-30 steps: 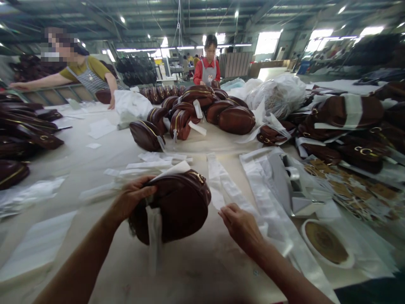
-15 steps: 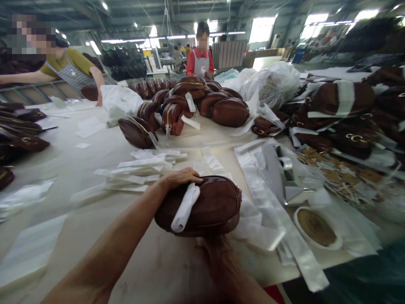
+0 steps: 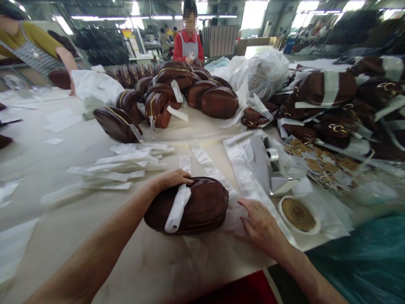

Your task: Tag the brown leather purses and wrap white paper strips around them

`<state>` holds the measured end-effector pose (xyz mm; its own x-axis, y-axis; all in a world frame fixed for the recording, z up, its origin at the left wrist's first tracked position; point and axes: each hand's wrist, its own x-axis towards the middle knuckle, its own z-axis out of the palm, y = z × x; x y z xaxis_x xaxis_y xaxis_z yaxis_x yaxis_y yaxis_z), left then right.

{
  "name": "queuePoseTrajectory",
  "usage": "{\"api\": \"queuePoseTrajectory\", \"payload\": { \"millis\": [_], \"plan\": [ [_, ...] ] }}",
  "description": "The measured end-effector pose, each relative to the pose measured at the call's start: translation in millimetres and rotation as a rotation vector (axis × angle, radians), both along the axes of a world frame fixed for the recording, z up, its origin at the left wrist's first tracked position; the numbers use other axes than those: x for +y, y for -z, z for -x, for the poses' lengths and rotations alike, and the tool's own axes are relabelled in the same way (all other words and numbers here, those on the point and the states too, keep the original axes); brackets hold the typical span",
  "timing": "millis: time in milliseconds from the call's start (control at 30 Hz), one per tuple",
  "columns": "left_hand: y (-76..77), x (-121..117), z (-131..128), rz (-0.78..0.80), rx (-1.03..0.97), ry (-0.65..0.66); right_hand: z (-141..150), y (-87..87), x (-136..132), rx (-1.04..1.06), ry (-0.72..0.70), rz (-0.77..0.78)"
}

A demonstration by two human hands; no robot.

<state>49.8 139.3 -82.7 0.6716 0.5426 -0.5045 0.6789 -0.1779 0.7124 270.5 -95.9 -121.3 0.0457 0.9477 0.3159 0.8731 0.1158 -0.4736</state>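
In front of me a dark brown leather bag rests on the pale table. A rolled white paper strip lies across its left part. My left hand grips the bag's far upper edge, fingers bent over it. To the right of the bag, apart from it, my right hand is open, thumb and fingers spread, with nothing held. Beneath that hand lie translucent white sheets. Just beyond the bag are loose white strips.
Brown bags are heaped at the back, more at the right. A tape dispenser, a round tape roll and brown tags lie right. White strips spread left. Co-workers stand across the table and far left.
My right hand has come out from below the bag and moved right, now open and off it. My left hand stays on the bag. The view has shifted slightly right and down.
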Motion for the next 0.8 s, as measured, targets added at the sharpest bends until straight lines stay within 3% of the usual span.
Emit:
{"api": "queuePoseTrajectory", "payload": {
  "millis": [100, 267, 600, 667, 800],
  "plan": [
    [1.3, -1.6, -0.3, 0.013, 0.0, -0.014, -12.0, 1.6, 10.8, -0.052, -0.049, 0.225],
    [0.9, -4.5, -0.5, 0.055, -0.011, -0.054, -24.8, -13.0, 18.5, 0.023, -0.167, 0.422],
    [-0.9, -4.9, -1.5, 0.11, -0.014, -0.087, -71.3, -22.4, -2.6, 0.339, -0.512, 0.538],
    [1.6, -4.1, -0.9, 0.125, -0.02, -0.091, -77.1, -23.4, -6.9, 0.396, -0.524, 0.575],
    [5.4, -3.2, -0.3, 0.149, -0.031, -0.116, -79.8, -27.1, -9.7, 0.473, -0.393, 0.632]
  ]
}}
